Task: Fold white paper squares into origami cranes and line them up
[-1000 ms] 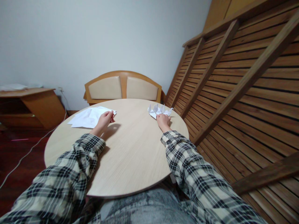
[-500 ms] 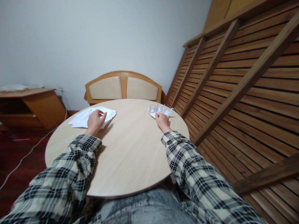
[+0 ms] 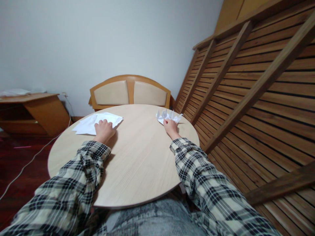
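Observation:
Sheets of white paper (image 3: pixel 86 124) lie overlapping on the left side of the round table (image 3: pixel 137 157). My left hand (image 3: pixel 104 130) rests palm down over their near edge, fingers curled under, fingertips hidden. Whether it pinches a sheet does not show. On the far right of the table stands a row of several small white folded-paper cranes (image 3: pixel 167 114) with pointed tips. Just in front of them, my right hand (image 3: pixel 171 127) is closed with the thumb side up, touching or nearly touching the nearest folds. What it holds, if anything, is hidden.
Beyond the table stands a headboard (image 3: pixel 130 91) with cream panels. A slatted wooden frame (image 3: pixel 233 91) leans along the right side. At left are a low wooden cabinet (image 3: pixel 49 111) and a white cable (image 3: pixel 31 159) running across the dark floor.
My left hand has turned palm down and shifted slightly right and nearer along the sheets, its fingers curling under. The right hand and the paper cranes look unmoved.

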A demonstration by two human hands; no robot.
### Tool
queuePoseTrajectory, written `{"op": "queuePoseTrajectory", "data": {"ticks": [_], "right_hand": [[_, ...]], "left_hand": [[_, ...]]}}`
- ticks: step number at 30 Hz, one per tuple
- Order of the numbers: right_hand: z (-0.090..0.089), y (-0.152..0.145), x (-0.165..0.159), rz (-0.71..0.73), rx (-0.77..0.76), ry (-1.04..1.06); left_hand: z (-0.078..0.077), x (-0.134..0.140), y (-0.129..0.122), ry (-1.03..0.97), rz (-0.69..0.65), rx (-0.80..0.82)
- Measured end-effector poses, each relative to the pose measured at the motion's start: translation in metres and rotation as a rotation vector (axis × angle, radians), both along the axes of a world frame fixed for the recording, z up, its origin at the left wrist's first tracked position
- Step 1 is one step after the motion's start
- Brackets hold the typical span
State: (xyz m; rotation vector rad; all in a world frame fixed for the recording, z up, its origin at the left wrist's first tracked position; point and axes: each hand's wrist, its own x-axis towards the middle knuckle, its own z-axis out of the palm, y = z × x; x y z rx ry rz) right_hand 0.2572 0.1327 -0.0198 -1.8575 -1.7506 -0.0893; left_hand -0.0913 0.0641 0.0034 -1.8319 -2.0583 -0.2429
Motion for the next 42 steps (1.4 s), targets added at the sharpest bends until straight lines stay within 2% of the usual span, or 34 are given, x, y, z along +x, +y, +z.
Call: {"op": "queuePoseTrajectory", "data": {"ticks": [8,12,15,17,21,24,29,33,36,38,42], "right_hand": [[-0.001,0.001,-0.001,0.024,0.064,0.052],[0.0,0.001,-0.005,0.106,0.124,0.134],[0.0,-0.002,-0.014,0.251,0.132,0.274],[0.0,-0.006,-0.025,0.396,0.115,0.448],[0.006,-0.023,-0.053,0.798,-0.125,0.845],[0.012,-0.037,-0.071,0.95,-0.284,1.025],[0.008,-0.043,-0.084,0.981,-0.369,1.126],[0.0,-0.037,-0.085,0.815,-0.316,1.096],[0.001,-0.035,-0.084,0.782,-0.291,1.098],[0.003,-0.035,-0.081,0.799,-0.279,1.128],[0.004,-0.033,-0.071,0.845,-0.237,1.154]], "left_hand": [[0.006,0.001,0.001,0.06,-0.063,0.135],[0.013,0.011,0.0,0.068,-0.122,0.256],[0.016,0.026,-0.004,0.034,-0.256,0.295],[0.016,0.04,-0.007,-0.013,-0.338,0.298],[0.01,0.07,-0.017,0.006,-0.517,0.222],[0.004,0.088,-0.024,0.076,-0.651,0.157],[-0.005,0.105,-0.03,0.132,-0.786,0.114],[-0.01,0.107,-0.03,0.165,-0.863,0.095],[-0.009,0.102,-0.027,0.145,-0.898,0.118],[-0.006,0.095,-0.025,0.087,-0.872,0.162],[-0.002,0.075,-0.017,-0.048,-0.722,0.231]]}}
